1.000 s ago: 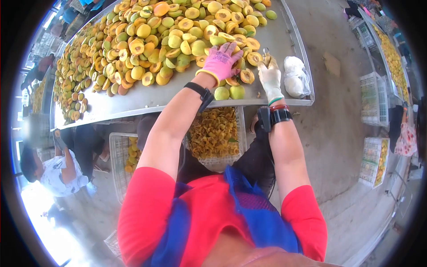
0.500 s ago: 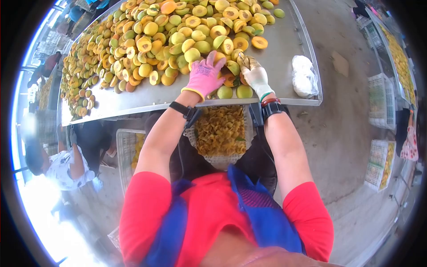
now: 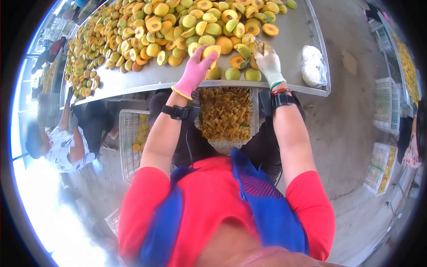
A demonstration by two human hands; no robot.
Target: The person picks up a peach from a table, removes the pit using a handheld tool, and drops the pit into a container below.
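My left hand (image 3: 195, 71), in a pink glove with a yellow cuff, holds a yellow peach half (image 3: 211, 51) between thumb and fingers, just above the steel table (image 3: 293, 49). To its right, my right hand (image 3: 267, 61) wears a pale glove with brown-stained fingers. Those fingers are curled together at the pile's edge; a thin tip seems to show there, but I cannot make out what they hold. Between the hands lie a cut peach (image 3: 237, 61) and a whole green peach (image 3: 232, 74). A large pile of halved peaches (image 3: 178, 31) spreads beyond.
Under the table edge, between my legs, a crate (image 3: 226, 143) holds peach scraps (image 3: 224, 115). A white plastic bag (image 3: 313, 66) rests at the table's right corner. Another crate (image 3: 129, 147) stands at lower left. A person (image 3: 71, 142) sits at left; crates (image 3: 380, 167) line the right.
My left hand has lifted from the peaches and moved slightly left, now with a peach half in its fingers. My right hand stays beside the pile. The whole view has shifted a little.
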